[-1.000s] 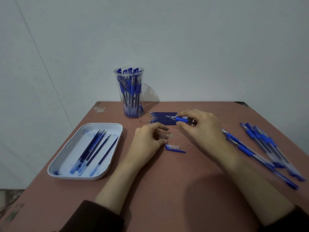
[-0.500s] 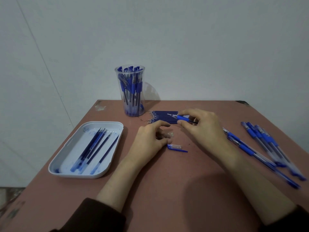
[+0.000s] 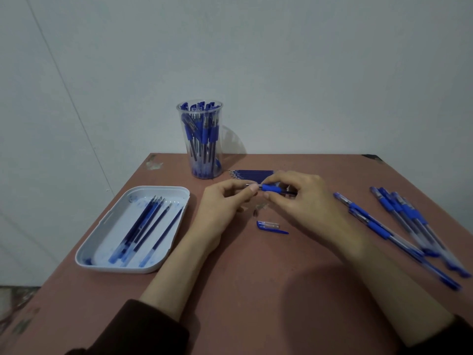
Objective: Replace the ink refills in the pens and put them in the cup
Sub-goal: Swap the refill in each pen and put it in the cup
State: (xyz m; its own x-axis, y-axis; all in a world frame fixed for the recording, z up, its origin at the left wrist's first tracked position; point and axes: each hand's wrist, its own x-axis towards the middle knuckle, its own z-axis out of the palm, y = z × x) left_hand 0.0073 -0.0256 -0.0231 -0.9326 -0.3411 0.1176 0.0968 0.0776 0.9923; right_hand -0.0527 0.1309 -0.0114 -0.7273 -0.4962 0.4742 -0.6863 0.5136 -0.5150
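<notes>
White tray on the left, several refills lying lengthwise in it. Clear cup stands at the far edge, packed with blue pens. Centre: left hand pinches the tip of a pen, right hand grips its blue sleeve, just before a row of fresh refills. Loose pens lie far right.

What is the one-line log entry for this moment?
right hand: holds pen | left hand: pinches its tip end | cap: lies on table
</notes>
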